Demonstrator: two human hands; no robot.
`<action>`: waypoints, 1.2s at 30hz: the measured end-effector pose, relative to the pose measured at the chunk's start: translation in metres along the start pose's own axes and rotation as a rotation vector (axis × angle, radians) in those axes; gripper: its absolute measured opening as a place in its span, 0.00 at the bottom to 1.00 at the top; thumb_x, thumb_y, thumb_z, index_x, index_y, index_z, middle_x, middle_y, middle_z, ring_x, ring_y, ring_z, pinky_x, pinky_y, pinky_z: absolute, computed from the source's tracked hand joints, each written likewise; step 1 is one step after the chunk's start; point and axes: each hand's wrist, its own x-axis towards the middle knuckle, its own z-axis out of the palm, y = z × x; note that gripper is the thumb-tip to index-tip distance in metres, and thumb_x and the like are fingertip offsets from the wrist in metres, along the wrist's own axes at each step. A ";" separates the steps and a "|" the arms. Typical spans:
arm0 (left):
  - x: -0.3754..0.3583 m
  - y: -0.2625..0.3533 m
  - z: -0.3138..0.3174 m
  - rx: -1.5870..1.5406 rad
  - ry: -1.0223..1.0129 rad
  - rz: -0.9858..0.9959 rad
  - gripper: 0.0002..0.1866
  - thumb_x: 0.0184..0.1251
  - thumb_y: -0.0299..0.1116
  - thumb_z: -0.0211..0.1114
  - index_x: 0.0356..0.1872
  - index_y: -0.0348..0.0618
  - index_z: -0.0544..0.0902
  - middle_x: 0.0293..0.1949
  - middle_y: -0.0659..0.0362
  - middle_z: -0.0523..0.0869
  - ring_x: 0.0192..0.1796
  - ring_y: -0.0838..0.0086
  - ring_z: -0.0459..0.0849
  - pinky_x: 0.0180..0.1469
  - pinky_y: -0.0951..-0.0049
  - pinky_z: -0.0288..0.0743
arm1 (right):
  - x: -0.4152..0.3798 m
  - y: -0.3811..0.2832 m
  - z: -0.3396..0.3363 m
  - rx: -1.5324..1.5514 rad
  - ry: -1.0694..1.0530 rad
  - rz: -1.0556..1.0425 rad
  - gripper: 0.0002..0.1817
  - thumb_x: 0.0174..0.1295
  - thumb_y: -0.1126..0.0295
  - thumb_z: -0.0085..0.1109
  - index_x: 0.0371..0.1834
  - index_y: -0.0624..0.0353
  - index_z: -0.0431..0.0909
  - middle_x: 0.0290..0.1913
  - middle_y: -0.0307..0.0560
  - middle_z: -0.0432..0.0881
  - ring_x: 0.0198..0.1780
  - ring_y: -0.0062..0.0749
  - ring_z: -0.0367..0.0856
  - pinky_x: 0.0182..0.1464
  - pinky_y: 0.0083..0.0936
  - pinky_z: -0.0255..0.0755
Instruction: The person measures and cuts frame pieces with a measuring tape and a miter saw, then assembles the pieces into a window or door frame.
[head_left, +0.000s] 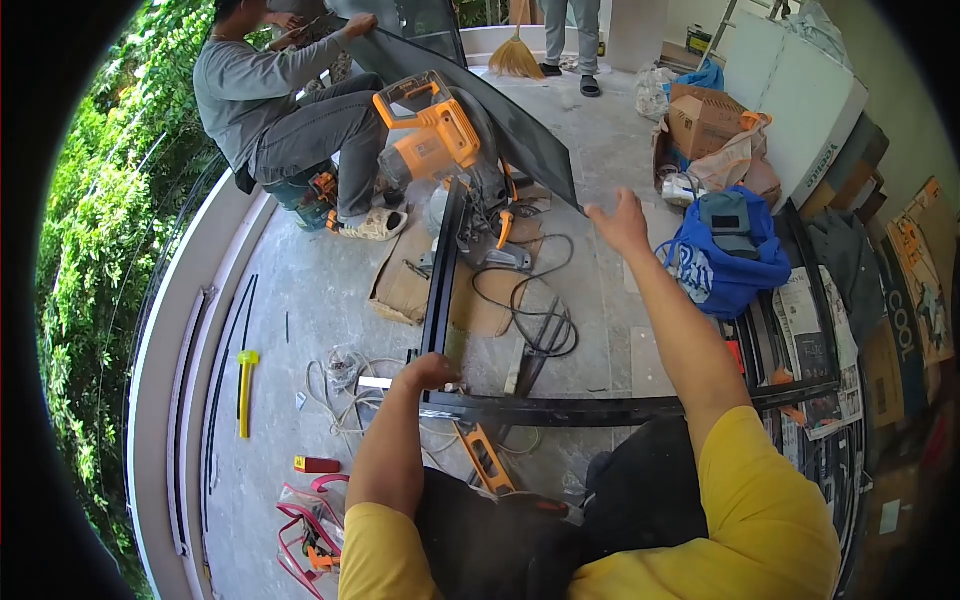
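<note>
My left hand (430, 372) is at the left corner of a black metal frame (600, 408), curled over it, its fingers partly hidden. One bar of the frame runs forward from that corner; another crosses in front of my lap. My right hand (622, 222) is raised forward with thumb and fingers apart, the thumb beside the lower corner of a dark mesh sheet (520, 140). A co-worker's hand (360, 25) holds the sheet's far edge. An orange cut-off saw (432, 135) stands beyond the forward bar. An orange level (484, 458) leans below the crossing bar.
The co-worker (290, 100) sits at the upper left. Another person's legs (572, 40) stand beside a broom (516, 58). A blue bag (725, 250) and boxes (705, 120) are at right. A yellow hammer (245, 395) and a looped cable (570, 325) lie on the floor.
</note>
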 end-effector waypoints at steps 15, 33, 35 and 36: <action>-0.016 0.017 -0.003 -0.050 -0.014 0.001 0.24 0.56 0.50 0.61 0.38 0.36 0.84 0.34 0.44 0.85 0.39 0.55 0.84 0.43 0.64 0.77 | 0.029 -0.076 0.013 0.434 0.224 -0.202 0.14 0.58 0.66 0.61 0.43 0.63 0.81 0.37 0.50 0.84 0.38 0.29 0.82 0.43 0.24 0.73; -0.003 0.014 -0.011 -0.099 -0.144 -0.240 0.30 0.54 0.51 0.65 0.52 0.37 0.79 0.49 0.44 0.82 0.53 0.54 0.80 0.56 0.65 0.72 | 0.038 -0.077 0.033 0.539 0.284 -0.156 0.14 0.58 0.67 0.61 0.43 0.64 0.82 0.35 0.43 0.84 0.37 0.21 0.79 0.41 0.19 0.71; -0.005 0.018 -0.015 -0.083 -0.167 -0.233 0.31 0.54 0.51 0.66 0.52 0.36 0.79 0.49 0.43 0.82 0.52 0.55 0.80 0.55 0.65 0.73 | 0.040 -0.078 0.037 0.587 0.289 -0.130 0.13 0.58 0.68 0.61 0.43 0.64 0.82 0.35 0.42 0.84 0.37 0.21 0.79 0.41 0.20 0.71; -0.006 0.019 -0.015 -0.082 -0.169 -0.233 0.31 0.54 0.51 0.66 0.52 0.36 0.79 0.49 0.43 0.82 0.52 0.55 0.80 0.55 0.65 0.73 | 0.040 -0.078 0.038 0.635 0.296 -0.104 0.12 0.58 0.68 0.62 0.42 0.63 0.83 0.35 0.42 0.84 0.37 0.21 0.79 0.41 0.20 0.71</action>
